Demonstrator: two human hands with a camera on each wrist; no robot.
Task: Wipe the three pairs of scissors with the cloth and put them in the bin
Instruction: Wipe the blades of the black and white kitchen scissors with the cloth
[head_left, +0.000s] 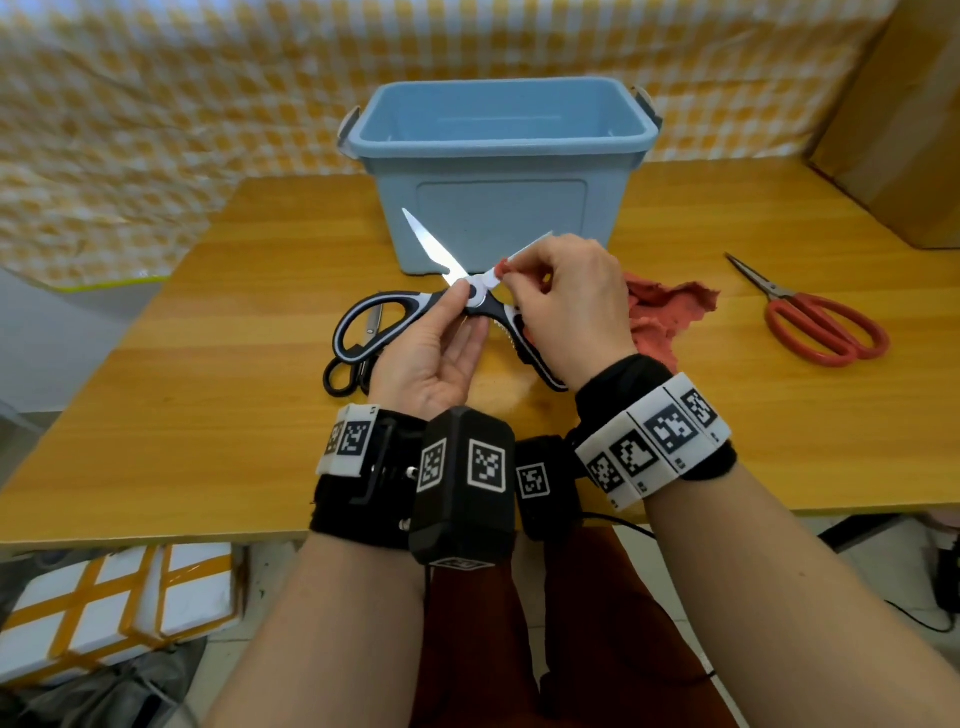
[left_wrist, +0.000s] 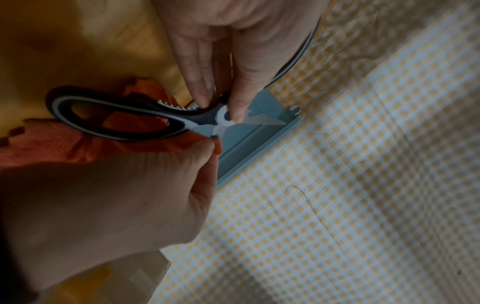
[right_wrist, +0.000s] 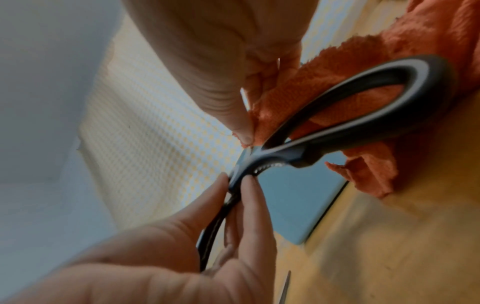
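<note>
Left hand (head_left: 434, 358) pinches the open black-and-white scissors (head_left: 415, 306) at the pivot; right hand (head_left: 566, 301) pinches the red cloth (head_left: 670, 306) round one blade, above the table (head_left: 208, 364), before the blue bin (head_left: 498, 156); red scissors (head_left: 815, 317) lie well right

Your right hand (right_wrist: 207, 51) pinches the orange cloth (right_wrist: 293, 92) on the scissors (right_wrist: 337, 131); your left hand (right_wrist: 182, 257) holds their pivot.
</note>
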